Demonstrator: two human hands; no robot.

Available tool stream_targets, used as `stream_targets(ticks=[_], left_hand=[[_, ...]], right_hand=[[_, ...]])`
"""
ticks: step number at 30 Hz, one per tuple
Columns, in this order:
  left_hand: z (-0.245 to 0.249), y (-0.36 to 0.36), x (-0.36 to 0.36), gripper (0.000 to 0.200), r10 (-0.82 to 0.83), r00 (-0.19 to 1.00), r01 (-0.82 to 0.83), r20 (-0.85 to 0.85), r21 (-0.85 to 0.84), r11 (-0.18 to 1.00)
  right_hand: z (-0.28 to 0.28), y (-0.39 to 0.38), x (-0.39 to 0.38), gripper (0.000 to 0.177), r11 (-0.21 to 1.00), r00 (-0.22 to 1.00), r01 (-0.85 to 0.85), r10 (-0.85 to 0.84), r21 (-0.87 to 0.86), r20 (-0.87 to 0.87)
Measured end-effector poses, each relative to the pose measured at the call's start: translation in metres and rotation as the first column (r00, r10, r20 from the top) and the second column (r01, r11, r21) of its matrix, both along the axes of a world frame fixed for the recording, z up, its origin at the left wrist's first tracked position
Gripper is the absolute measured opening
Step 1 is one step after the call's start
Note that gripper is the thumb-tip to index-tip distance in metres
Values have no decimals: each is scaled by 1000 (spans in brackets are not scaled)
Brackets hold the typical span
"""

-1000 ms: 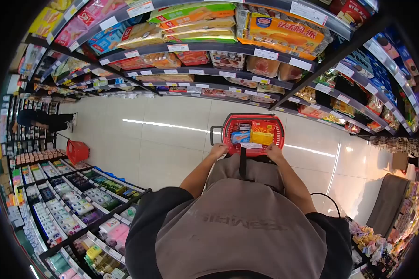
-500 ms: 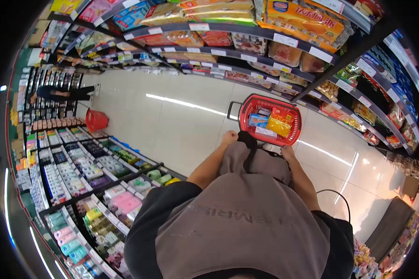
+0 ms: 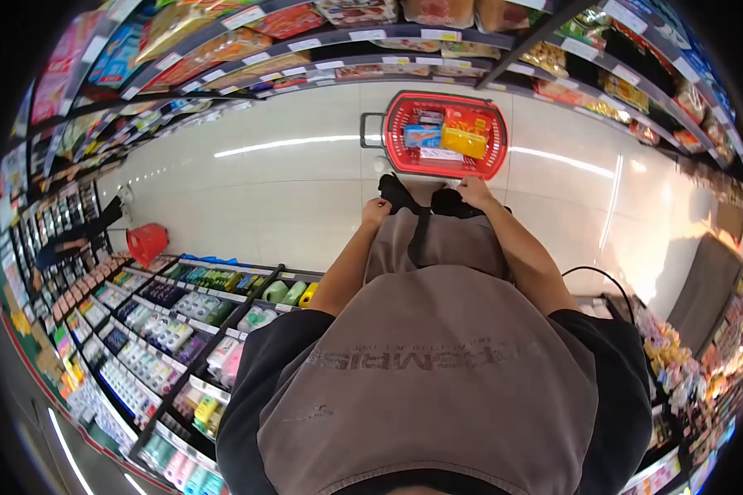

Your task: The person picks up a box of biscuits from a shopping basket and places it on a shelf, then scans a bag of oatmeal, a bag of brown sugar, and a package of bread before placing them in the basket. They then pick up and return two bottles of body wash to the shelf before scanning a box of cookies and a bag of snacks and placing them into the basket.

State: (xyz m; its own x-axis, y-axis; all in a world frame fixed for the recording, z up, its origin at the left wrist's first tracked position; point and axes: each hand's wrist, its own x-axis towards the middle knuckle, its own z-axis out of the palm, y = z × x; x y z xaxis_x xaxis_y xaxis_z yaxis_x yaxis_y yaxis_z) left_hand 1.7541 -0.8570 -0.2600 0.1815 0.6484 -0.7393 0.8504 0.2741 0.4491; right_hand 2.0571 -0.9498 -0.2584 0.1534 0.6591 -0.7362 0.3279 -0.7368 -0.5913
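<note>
The red shopping basket (image 3: 499, 147) stands on the tiled floor (image 3: 297, 194). The right hand (image 3: 475, 192) is near its rim, the left hand (image 3: 376, 212) farther off; both curl, but whether fingers pinch anything I cannot tell.

A red shopping basket (image 3: 398, 147) was pictured on a pale tiled floor (image 3: 305, 177), a blue packet (image 3: 422, 135) and a red-and-yellow packet (image 3: 464, 142) held inside it. The left hand (image 3: 376, 212) was seen apart from the basket, on its near side; the right hand (image 3: 475, 192) was held close to the basket's near rim, any contact unclear. Packaged foods (image 3: 359, 11) were stacked on shelves (image 3: 404, 35) beyond the basket. A second red basket (image 3: 147, 245) and a dark-clad person (image 3: 64, 247) were captured well to the shopping basket's left.
</note>
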Motion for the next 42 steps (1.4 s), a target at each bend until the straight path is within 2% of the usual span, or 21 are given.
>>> stream_targets(ticks=[3, 7, 9, 11, 13, 16, 17, 18, 19, 20, 22, 24, 25, 27, 29, 30, 31, 33, 36, 39, 42], left_hand=[[-2, 6, 17, 25, -170, 986, 169, 2, -41, 985], [-3, 28, 53, 22, -195, 974, 191, 119, 39, 981], [-47, 34, 71, 21, 123, 963, -56, 239, -266, 962], [-84, 35, 85, 19, 233, 911, -158, 341, -235, 959], [-107, 6, 87, 21, 85, 958, -108, 272, 70, 992], [-116, -102, 68, 23, 423, 880, -346, 216, -320, 882], [-117, -128, 59, 26, 174, 985, -167, -8, -331, 929], [-110, -147, 55, 32, 333, 942, -311, -41, -475, 823], [-129, -196, 31, 34, 76, 997, -69, 5, -355, 932], [-137, -214, 27, 33, -93, 990, 21, -109, -531, 847], [-151, -235, 31, 31, 37, 997, -68, -66, -564, 823], [-146, -223, 43, 27, 341, 939, -265, 40, -548, 793], [-133, -196, 57, 24, 413, 908, -330, 67, -495, 804], [-128, -168, 61, 24, 450, 890, -353, 75, -513, 782], [-117, -117, 61, 33, 257, 958, -157, 129, -514, 843], [-121, -108, 59, 31, 527, 808, -346, 262, -514, 785], [-108, -80, 55, 26, 359, 890, -235, 280, -393, 889], [-88, -53, 37, 21, 686, 586, -477, 431, -501, 722], [-11, 8, 22, 20, 676, 616, -566, 404, -369, 737], [56, 45, -7, 24, 678, 508, -612, 531, -332, 718], [131, 82, -29, 40, 511, 657, -485, 555, -208, 850]], right_hand=[[-10, -17, -8, 31, 992, 986, -98, 107, -75, 125], [-47, -4, -16, 35, 847, 853, -490, 514, -204, 84], [-90, 31, -20, 28, 833, 817, -540, 554, -121, 161], [-169, 79, -25, 30, 883, 847, -468, 462, -44, 264], [-235, 140, -36, 35, 921, 904, -346, 378, -177, 199], [-320, 195, -64, 43, 954, 927, -273, 227, 125, 298], [-348, 211, -73, 45, 923, 872, -359, 279, 139, 403], [-379, 219, -85, 45, 925, 869, -358, 279, 129, 408], [-405, 226, -92, 39, 916, 816, -401, 339, 35, 469], [-423, 231, -91, 33, 897, 753, -437, 403, -62, 520], [-433, 227, -98, 26, 811, 634, -572, 534, -124, 559], [-405, 212, -109, 10, 642, 404, -755, 615, -133, 677], [-393, 202, -104, 10, 646, 403, -752, 605, -129, 687], [-364, 171, -88, 11, 581, 400, -812, 481, 58, 780], [-277, 155, -49, 17, 490, 376, -853, 333, 181, 865], [-231, 152, -36, 21, 515, 434, -837, 424, 182, 795], [-187, 149, -27, 25, 540, 483, -823, 503, 175, 716], [-106, 145, -16, 31, 472, 547, -814, 421, 340, 724], [61, 152, -27, 43, 826, 814, -456, 237, 332, 531], [210, 152, -33, 43, 940, 865, -208, 48, 269, 499], [290, 123, -35, 37, 941, 938, 67, -173, 331, 302]])
